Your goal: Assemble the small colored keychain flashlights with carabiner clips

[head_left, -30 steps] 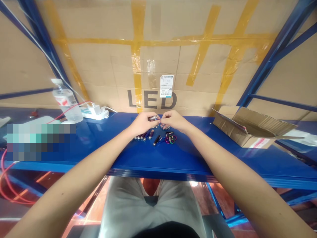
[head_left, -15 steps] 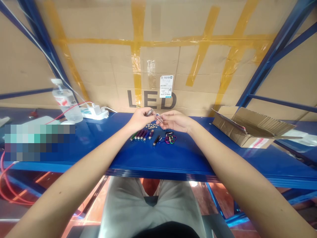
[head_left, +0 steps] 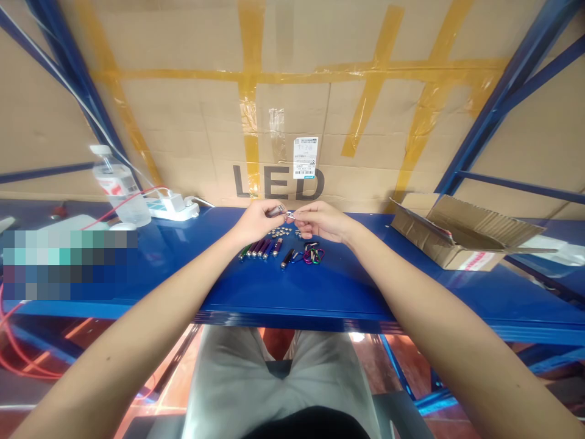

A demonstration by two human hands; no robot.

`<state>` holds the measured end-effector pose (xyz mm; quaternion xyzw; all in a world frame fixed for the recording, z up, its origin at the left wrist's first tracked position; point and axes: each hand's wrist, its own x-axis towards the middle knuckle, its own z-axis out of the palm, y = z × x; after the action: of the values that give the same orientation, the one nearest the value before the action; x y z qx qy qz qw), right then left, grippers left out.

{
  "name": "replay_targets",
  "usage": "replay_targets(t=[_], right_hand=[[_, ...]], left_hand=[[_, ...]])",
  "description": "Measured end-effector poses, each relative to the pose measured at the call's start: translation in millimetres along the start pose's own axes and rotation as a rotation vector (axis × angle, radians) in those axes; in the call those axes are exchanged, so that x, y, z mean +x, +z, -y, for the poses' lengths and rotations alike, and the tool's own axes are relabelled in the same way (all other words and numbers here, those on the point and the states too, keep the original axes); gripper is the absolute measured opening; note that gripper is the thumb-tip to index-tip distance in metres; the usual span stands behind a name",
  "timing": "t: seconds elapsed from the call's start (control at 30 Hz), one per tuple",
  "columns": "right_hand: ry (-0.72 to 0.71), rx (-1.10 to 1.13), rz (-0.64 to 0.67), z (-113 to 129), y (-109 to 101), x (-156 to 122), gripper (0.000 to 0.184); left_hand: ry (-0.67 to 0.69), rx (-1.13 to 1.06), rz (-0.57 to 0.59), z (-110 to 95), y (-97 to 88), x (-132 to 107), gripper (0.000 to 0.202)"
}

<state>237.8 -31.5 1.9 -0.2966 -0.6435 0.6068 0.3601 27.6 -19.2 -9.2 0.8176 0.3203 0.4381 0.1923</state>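
Note:
My left hand (head_left: pixel 261 221) is closed around a silver mini flashlight (head_left: pixel 275 211), its end pointing toward my other hand. Between the fingertips of my right hand (head_left: pixel 322 221) is a small silver carabiner (head_left: pixel 290 215), touching or very near the flashlight's end. Below the hands, several dark, coloured mini flashlights (head_left: pixel 260 249) lie side by side. A black mini flashlight (head_left: pixel 287 259) lies apart from them, beside a small heap of coloured carabiners (head_left: pixel 314 253). Small round button cells (head_left: pixel 280 231) are scattered just behind, partly covered by my hands.
An open cardboard box (head_left: pixel 466 244) stands at the right of the blue table (head_left: pixel 292 299). At the left are a water bottle (head_left: pixel 119 189), a white power strip (head_left: pixel 176 209) and a red cable (head_left: pixel 123 201). A large taped carton (head_left: pixel 205 140) closes off the back.
My hands have come slightly closer together. The silver carabiner has turned and now appears narrower, closer to the flashlight's end. Loose things on the table have stayed put.

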Motion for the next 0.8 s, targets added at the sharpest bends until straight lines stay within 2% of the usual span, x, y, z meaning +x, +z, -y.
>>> replay_targets(t=[0.2, 0.5, 0.67, 0.8], right_hand=[[-0.008, -0.080, -0.083, -2.6, 2.7, 3.4, 0.015], [-0.006, -0.156, -0.222, -7.6, 10.2, 8.9, 0.020], [-0.030, -0.251, -0.274, -12.0, 7.5, 13.5, 0.026], [-0.032, -0.364, -0.326, -13.4, 4.9, 14.4, 0.017]], left_hand=[[0.030, 0.123, 0.026, 0.9, 1.6, -1.3, 0.014], [0.096, 0.371, 0.157, -2.7, 2.8, -3.9, 0.022], [0.025, 0.462, 0.153, -4.7, 3.3, -6.0, 0.031], [-0.006, 0.503, 0.158, -4.5, 3.0, -6.6, 0.026]])
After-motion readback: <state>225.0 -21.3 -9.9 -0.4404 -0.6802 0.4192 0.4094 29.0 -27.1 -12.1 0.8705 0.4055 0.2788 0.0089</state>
